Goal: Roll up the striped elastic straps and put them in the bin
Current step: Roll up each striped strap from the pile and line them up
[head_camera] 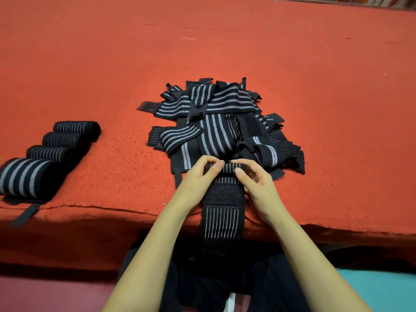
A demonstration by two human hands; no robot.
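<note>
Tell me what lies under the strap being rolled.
The strap has its rolled end at the near edge of the pile, its middle on the red mat, and its tail hanging off the edge. Whatever is directly beneath is covered.

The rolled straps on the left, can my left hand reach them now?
Probably, once it lets go: the left hand grips the half-rolled strap, and only red cloth separates it from the rolled straps.

Our left forearm and right forearm are bare right up to the frame's edge. Our left hand and right hand show short, plain nails. Dark, creased clothing covers our lap.
</note>
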